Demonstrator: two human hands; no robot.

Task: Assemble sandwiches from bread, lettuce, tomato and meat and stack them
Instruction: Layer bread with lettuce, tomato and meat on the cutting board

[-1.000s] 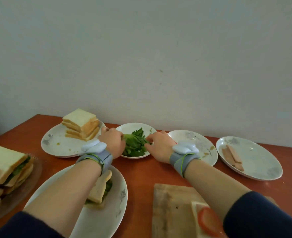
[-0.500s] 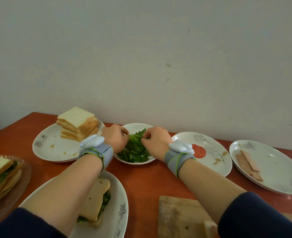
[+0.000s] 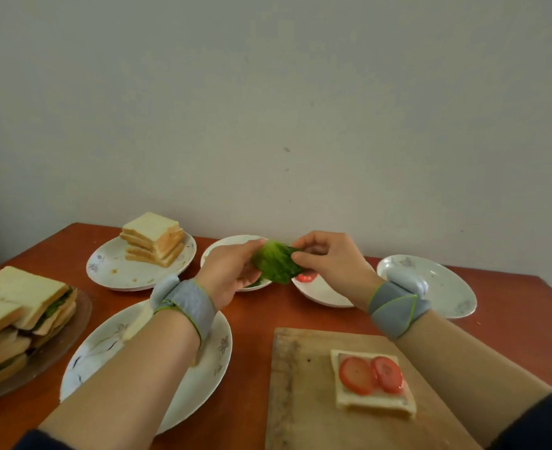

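Above the bowl (image 3: 217, 251), left hand (image 3: 232, 274) and right hand (image 3: 331, 261) pinch lettuce leaf (image 3: 276, 264).

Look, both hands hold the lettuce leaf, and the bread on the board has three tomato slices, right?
Not three: the head view shows two tomato slices on the bread on the board. The left hand and right hand do hold the lettuce leaf.

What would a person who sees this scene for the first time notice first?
The green lettuce leaf, pinched between the left hand and the right hand above the bowl at the back middle. Then the bread slice with two tomato slices on the cutting board, near right, and the finished sandwiches piled at the left edge.
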